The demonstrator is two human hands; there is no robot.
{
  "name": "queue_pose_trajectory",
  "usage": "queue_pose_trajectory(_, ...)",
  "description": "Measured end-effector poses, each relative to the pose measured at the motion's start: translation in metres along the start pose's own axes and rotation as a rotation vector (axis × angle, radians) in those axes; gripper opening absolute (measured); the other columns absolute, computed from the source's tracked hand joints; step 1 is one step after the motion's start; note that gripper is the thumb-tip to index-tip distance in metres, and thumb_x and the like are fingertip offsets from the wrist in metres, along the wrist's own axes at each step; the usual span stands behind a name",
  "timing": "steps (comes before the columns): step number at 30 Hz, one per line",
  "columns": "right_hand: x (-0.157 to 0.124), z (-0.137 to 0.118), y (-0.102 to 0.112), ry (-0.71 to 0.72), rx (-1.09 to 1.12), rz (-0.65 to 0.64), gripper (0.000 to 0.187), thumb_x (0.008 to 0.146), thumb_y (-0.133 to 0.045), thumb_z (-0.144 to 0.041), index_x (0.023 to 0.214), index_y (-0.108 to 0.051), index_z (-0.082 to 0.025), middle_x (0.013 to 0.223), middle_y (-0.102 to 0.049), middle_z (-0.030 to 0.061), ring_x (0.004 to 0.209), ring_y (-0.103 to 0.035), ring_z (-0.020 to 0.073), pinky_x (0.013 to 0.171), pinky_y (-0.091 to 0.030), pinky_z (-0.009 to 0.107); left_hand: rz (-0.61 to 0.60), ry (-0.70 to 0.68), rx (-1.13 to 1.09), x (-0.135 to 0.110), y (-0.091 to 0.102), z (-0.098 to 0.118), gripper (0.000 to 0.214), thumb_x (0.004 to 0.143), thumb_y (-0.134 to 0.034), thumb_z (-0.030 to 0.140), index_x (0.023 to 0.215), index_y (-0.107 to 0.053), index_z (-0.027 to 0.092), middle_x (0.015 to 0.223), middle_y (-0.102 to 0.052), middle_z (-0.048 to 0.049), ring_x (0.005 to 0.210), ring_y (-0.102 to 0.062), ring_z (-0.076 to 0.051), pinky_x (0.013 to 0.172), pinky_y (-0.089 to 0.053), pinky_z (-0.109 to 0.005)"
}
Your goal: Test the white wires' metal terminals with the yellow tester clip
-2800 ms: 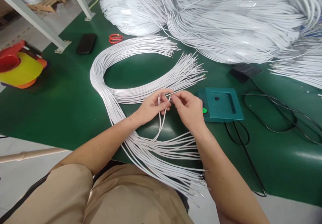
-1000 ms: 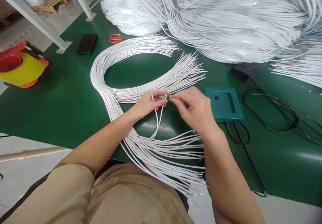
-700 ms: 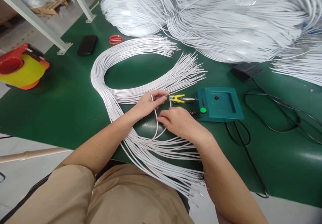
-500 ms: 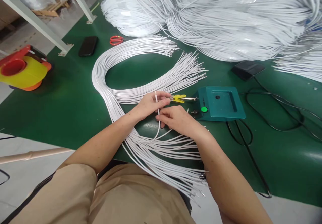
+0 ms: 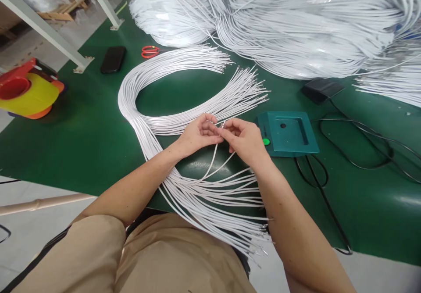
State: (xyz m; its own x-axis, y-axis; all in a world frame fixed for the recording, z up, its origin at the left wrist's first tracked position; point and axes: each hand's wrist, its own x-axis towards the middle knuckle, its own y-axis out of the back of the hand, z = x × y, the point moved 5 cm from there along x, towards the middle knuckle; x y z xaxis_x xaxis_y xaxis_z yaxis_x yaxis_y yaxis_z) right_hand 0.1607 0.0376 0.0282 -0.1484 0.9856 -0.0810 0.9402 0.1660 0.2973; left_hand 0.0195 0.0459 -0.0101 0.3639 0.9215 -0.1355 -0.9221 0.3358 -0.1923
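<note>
A single white cable rises out of the loose bundle, and its end sits between my two hands. My left hand pinches it between thumb and fingers. From the other side, my right hand grips the tip of the same cable, fingertips nearly meeting those of the left. Part of the tip is covered by the fingers. Below my wrists the bundle of white cables fans out to the right. Just beyond my right hand stands a teal device with a green button; its left side is hidden behind that hand.
A curved bundle of white cables lies behind my hands, with larger heaps at the back. Red-handled scissors, a black phone-like object and a yellow-red tape dispenser lie leftward. A black pedal-shaped object and black cords are rightward.
My right hand has moved up and to the right, now meeting the left at the cable's end. The yellow clip by the device, visible before, is now hidden behind my right hand.
</note>
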Motion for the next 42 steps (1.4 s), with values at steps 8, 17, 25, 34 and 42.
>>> queue_pose_trajectory(8, 0.002, 0.002, 0.01, 0.013, 0.275, 0.188, 0.03, 0.084, -0.058, -0.047, 0.082, -0.065, -0.018, 0.064, -0.058, -0.0021, 0.044, -0.05, 0.0075, 0.045, -0.045, 0.023, -0.007, -0.014, 0.062, 0.0, 0.0, -0.002, 0.047, 0.065, -0.079, 0.017, 0.098, -0.046, 0.019, 0.075, -0.061, 0.0051, 0.067, -0.059, -0.005, 0.071, -0.048, -0.021)
queue_pose_trajectory(17, 0.003, 0.007, -0.002, -0.022, 0.157, 0.077, 0.02, 0.076, -0.066, -0.032, 0.065, -0.062, -0.017, 0.049, -0.052, -0.005, 0.042, -0.048, 0.0079, 0.047, -0.04, 0.022, 0.02, -0.05, 0.044, 0.001, -0.002, -0.002, 0.044, 0.064, -0.079, 0.014, 0.091, -0.044, 0.018, 0.074, -0.06, 0.0055, 0.067, -0.059, -0.004, 0.069, -0.048, -0.018)
queue_pose_trajectory(25, 0.005, 0.014, -0.011, -0.227, 0.633, -0.072, 0.019, 0.068, -0.071, -0.03, 0.061, -0.06, -0.016, 0.055, -0.05, -0.0036, 0.046, -0.04, 0.006, 0.045, -0.038, 0.022, 0.004, -0.056, -0.065, -0.001, -0.004, 0.001, 0.043, 0.067, -0.08, 0.026, 0.086, -0.042, 0.018, 0.075, -0.064, 0.0036, 0.067, -0.065, -0.008, 0.07, -0.051, -0.023)
queue_pose_trajectory(34, 0.005, 0.009, -0.005, -0.122, 0.482, -0.003, 0.016, 0.07, -0.069, -0.025, 0.084, -0.072, -0.017, 0.058, -0.056, -0.0044, 0.053, -0.048, 0.0077, 0.053, -0.042, 0.022, -0.056, -0.039, -0.053, -0.003, -0.009, 0.002, 0.043, 0.073, -0.076, 0.029, 0.088, -0.037, 0.02, 0.074, -0.068, 0.0026, 0.07, -0.069, -0.012, 0.07, -0.052, -0.024)
queue_pose_trajectory(42, 0.004, 0.011, 0.001, -0.117, 0.421, 0.079, 0.016, 0.068, -0.074, -0.029, 0.075, -0.073, -0.015, 0.066, -0.066, 0.0003, 0.054, -0.049, 0.0075, 0.053, -0.043, 0.023, -0.069, -0.122, 0.031, -0.003, -0.007, 0.004, 0.045, 0.076, -0.074, 0.03, 0.113, -0.048, 0.022, 0.076, -0.061, 0.0031, 0.071, -0.066, -0.011, 0.074, -0.053, -0.025)
